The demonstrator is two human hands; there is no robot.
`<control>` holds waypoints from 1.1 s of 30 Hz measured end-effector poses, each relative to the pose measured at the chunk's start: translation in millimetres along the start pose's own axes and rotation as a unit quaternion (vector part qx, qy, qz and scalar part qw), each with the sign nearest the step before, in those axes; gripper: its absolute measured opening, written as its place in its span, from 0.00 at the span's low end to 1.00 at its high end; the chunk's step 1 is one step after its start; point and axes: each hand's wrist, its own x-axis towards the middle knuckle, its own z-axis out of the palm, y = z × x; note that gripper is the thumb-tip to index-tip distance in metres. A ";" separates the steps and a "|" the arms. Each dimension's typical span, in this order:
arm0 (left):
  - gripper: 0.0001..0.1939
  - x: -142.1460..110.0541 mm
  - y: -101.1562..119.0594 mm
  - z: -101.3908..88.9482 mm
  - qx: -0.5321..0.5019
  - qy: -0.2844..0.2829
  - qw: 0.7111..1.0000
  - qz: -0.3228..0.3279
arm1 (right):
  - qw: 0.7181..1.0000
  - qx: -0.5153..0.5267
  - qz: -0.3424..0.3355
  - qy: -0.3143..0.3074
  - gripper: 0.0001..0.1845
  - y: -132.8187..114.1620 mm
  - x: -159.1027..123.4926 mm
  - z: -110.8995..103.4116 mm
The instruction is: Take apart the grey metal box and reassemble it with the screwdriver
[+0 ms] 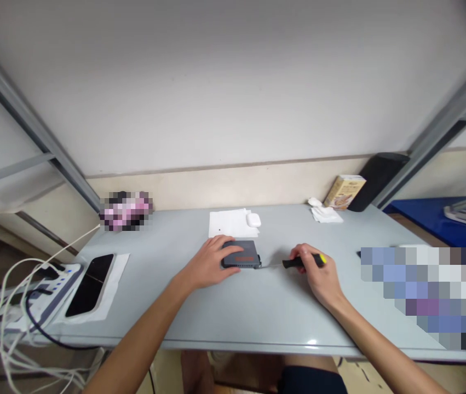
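Observation:
A flat dark grey box-shaped device [240,253], with reddish lettering on top and a row of small vents along its front side, lies on the desk. Over its left end, my left hand [216,260] grips it with fingers on top and thumb at the front edge. My right hand [317,273] is closed round the black and yellow handle of a screwdriver [304,261]. The thin shaft points left, its tip at the device's right front corner; whether it touches a screw there is too small to tell.
White paper [228,223] with a small white case [253,220] lies behind the device. At left are a phone [91,284], a power strip [52,295] and loose cables. A yellow carton [344,191], tissues [326,214] and a black cylinder [376,180] stand back right.

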 end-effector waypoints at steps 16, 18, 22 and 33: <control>0.09 6.0 4.1 14.6 -0.044 0.073 0.994 0.061 | 0.992 0.083 0.049 -0.086 0.30 10.4 1.3 2.4; 0.07 5.9 2.8 15.2 -0.047 0.075 0.995 0.056 | 0.991 0.085 0.047 -0.089 0.30 7.2 1.6 2.8; 0.07 5.9 3.3 15.6 -0.056 0.076 0.994 0.056 | 0.990 0.087 0.045 -0.100 0.30 5.4 2.4 3.0; 0.07 18.5 -28.4 12.0 -0.082 0.244 0.955 -0.144 | 0.990 0.093 0.048 -0.096 0.29 7.5 1.2 3.2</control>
